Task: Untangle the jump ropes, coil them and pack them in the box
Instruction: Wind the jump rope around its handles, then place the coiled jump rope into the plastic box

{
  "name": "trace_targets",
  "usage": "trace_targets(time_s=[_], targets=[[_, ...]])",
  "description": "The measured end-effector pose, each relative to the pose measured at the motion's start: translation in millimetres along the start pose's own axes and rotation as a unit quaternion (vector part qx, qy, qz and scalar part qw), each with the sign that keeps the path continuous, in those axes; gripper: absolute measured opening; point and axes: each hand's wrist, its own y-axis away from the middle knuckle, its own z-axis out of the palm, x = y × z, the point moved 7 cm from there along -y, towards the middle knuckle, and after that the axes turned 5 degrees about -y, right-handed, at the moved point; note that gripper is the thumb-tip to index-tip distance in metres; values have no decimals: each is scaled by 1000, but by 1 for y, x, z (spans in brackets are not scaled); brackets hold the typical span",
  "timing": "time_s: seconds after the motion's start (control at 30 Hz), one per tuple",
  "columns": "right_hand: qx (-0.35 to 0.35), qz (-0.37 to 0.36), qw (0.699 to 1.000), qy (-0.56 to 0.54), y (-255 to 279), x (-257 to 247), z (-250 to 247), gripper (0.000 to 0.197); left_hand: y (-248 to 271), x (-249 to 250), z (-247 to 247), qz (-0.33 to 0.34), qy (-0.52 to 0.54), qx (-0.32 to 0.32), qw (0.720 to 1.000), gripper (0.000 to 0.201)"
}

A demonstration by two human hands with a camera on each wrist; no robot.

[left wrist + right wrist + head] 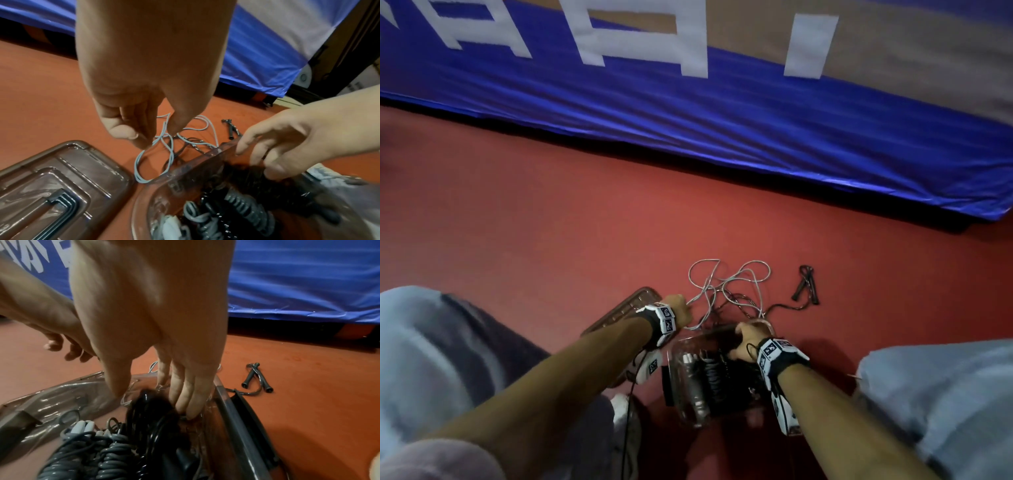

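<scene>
The right hand (156, 331) reaches down into the clear box (671, 368), its fingers (185, 399) straight and pressing a black coiled rope (152, 412) against the box's far wall. Grey coiled ropes (111, 456) lie packed beside it in the near part of the box. The left hand (141, 78) hovers past the box's far left corner, fingertips pinched on the light blue rope (141, 162), which trails in loose loops over the red floor (551, 233), tangled with a dark rope (743, 301). The box's lid (51, 186) lies on the floor just left of the box. A pair of black handles (257, 378) rests on the floor beyond the box's far right corner. A blue mat (722, 130) borders the floor's far edge.
</scene>
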Motion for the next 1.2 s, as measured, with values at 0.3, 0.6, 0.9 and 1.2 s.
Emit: trace_targets(time_s=[0.3, 0.6, 0.9, 1.2], targets=[[87, 5, 987, -136, -72, 0, -16, 24, -82, -21, 31, -8, 7, 21, 1000, 50], [113, 51, 949, -289, -121, 29, 4, 24, -133, 10, 56, 110, 86, -3, 990, 35], [97, 43, 953, -284, -106, 1, -10, 10, -122, 23, -7, 83, 236, 8, 968, 46], [203, -164, 917, -301, -28, -100, -154, 50, 45, 109, -233, 241, 591, 14, 770, 37]])
